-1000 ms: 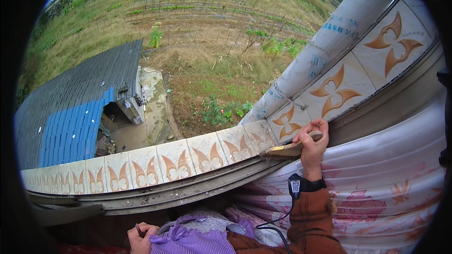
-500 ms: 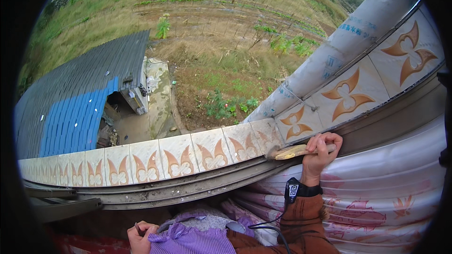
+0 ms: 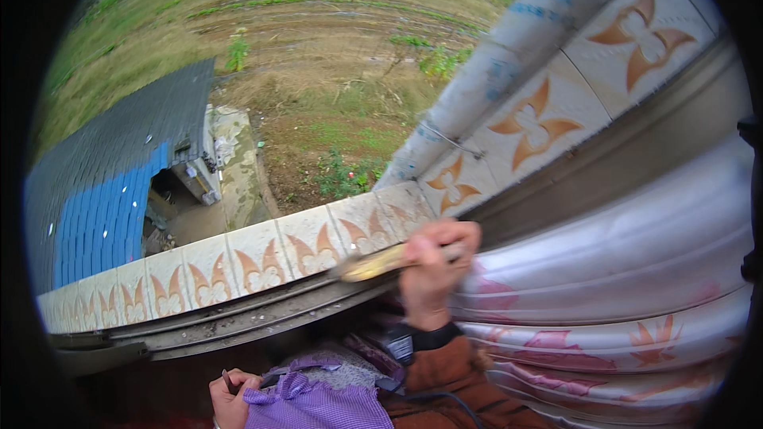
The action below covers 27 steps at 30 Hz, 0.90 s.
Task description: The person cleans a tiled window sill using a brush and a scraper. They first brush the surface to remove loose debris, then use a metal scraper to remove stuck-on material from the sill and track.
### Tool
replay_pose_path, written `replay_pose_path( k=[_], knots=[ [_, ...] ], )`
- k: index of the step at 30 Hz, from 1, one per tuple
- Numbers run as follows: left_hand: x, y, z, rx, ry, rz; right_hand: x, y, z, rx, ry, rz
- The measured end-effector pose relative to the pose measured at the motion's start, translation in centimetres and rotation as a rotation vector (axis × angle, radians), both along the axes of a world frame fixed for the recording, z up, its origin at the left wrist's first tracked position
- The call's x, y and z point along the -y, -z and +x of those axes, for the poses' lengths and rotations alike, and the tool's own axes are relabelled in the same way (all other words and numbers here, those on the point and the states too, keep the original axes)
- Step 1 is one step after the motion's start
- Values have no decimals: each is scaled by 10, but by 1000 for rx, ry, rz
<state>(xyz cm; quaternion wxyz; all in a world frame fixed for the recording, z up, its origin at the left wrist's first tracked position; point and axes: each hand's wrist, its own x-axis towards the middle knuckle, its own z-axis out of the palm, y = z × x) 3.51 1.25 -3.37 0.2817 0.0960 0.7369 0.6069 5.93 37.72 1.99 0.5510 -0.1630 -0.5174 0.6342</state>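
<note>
My right hand point(image 3: 433, 274) is closed round the wooden handle of a brush point(image 3: 375, 264). The brush lies along the dirty metal window track point(image 3: 262, 316), its bristle end pointing left and smeared by motion. Bits of grit and pale debris sit in the grooves. Low in the picture, my left hand point(image 3: 230, 399) is closed beside the purple checked cloth point(image 3: 314, 405) over my front. A thin dark object point(image 3: 230, 382) sticks up from its fingers, too little of it showing to name.
Patterned tiles point(image 3: 211, 270) line the outer sill and the wall at right. A grey pipe point(image 3: 485, 71) slants up outside. Pale floral curtain point(image 3: 588, 302) bunches at the right. Below outside stand a shed with a grey and blue roof point(image 3: 103, 206) and a field.
My right hand has swept the brush leftward along the track, away from the corner. The view has shifted. My left hand stays low, still closed.
</note>
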Motion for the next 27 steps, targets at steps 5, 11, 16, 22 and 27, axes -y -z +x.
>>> replay_pose_path(
  k=[5, 11, 16, 22, 27],
  knots=[
    [-19, 1, 6, 53, 28, 66, 84, -10, -38, -107, -270, -84],
    [-5, -10, 9, 33, -21, -4, 37, -24, -8, -93, -158, -12],
    [13, -17, 14, -11, -98, -42, -50, -26, 35, -14, -14, 185],
    [29, -18, 21, -20, -193, -34, -39, -20, 19, 52, -10, 220],
    [48, -17, 28, 3, -256, -47, 9, -9, -9, 268, 92, 459]
  ],
)
